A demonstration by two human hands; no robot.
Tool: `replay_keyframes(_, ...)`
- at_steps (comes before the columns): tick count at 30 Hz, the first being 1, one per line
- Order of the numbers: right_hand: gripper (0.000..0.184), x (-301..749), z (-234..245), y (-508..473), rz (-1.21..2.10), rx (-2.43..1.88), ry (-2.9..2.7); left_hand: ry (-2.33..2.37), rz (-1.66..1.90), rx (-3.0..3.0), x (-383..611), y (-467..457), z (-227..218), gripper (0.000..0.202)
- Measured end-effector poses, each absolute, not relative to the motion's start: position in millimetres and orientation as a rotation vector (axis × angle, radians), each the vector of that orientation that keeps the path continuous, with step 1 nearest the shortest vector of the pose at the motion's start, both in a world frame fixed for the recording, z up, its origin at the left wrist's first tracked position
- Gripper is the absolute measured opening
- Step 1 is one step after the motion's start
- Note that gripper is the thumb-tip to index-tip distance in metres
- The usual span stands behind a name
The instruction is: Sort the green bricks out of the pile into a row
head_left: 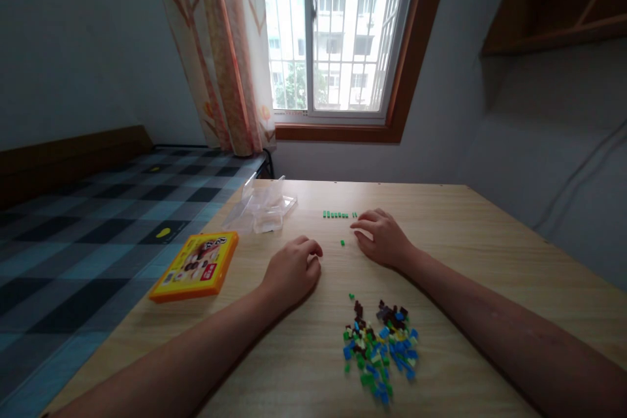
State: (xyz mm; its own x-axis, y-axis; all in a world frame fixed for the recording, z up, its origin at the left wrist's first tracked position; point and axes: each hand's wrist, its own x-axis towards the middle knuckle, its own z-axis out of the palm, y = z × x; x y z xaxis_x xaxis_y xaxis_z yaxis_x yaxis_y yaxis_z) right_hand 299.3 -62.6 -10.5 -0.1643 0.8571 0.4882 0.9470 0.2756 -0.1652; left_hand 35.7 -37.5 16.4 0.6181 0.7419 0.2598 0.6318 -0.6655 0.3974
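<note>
My left hand (292, 269) rests on the wooden table (490, 241) with its fingers curled in; nothing shows in it. My right hand (383, 237) lies palm down, fingers bent, fingertips touching the right end of a short row of tiny green bricks (337, 214). One loose green brick (342, 243) sits between the two hands. A pile of small mixed bricks (379, 346), green, blue, brown and yellow, lies nearer to me, between my forearms.
An orange box (196, 266) lies flat near the table's left edge. An open clear plastic case (262, 209) sits behind it. A bed with a checked blue cover (73, 241) is on the left. Window and curtain stand beyond the table.
</note>
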Motion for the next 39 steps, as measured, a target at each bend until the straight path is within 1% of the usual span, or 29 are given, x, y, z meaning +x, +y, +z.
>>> replay_keyframes(3, 0.045, 306, -16, -53, -0.238, -1.911, -1.921, 1.112, 0.588, 2.592, 36, -37, 15, 0.018)
replay_keyframes(6, 0.056, 314, -22, -44, -0.096, -2.120, -1.881, 1.115, 0.578, 2.598, 37, -37, 15, 0.018)
replay_keyframes(16, 0.055, 313, -16, -39, 0.151, -2.191, -1.951, 1.113, 0.586, 2.624, 39, -40, 16, 0.018)
replay_keyframes(23, 0.056, 314, -16, -42, 0.121, -2.199, -1.937, 1.104, 0.577, 2.633, 38, -40, 15, 0.019)
replay_keyframes(28, 0.052, 312, -17, -50, -0.044, -2.007, -1.982, 1.109, 0.578, 2.634, 37, -39, 14, 0.019)
replay_keyframes(34, 0.029, 299, -15, -63, -0.143, -1.474, -2.240, 1.101, 0.604, 2.642, 37, -38, 11, 0.019)
replay_keyframes(39, 0.024, 294, -12, -68, -0.196, -1.276, -2.248, 1.101, 0.598, 2.641, 37, -39, 12, 0.019)
